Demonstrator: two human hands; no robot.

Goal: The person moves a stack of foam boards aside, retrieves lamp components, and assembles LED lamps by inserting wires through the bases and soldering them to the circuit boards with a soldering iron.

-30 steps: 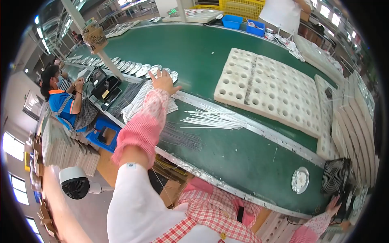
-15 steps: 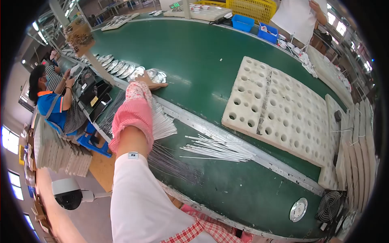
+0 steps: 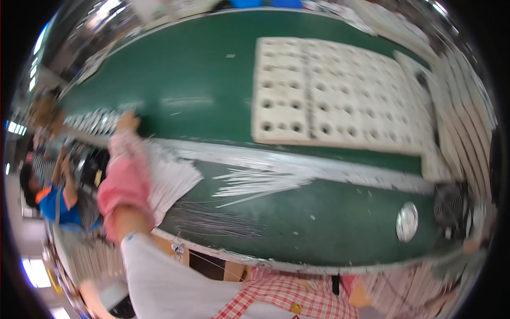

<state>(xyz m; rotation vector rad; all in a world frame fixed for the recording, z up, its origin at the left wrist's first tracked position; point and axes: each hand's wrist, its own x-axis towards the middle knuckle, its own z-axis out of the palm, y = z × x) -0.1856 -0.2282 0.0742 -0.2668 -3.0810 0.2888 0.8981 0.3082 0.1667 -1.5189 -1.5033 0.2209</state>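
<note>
Spread a second ago, the left hand is now bunched at the right end of the discs, far left on the counter, suggesting handling over reaching, though blur hides any grasp; the right hand cannot be made out.

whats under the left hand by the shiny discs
Shiny discs show beside the left hand, on the green tabletop; whatever is directly beneath the hand is covered, and blur hides contact.
</note>
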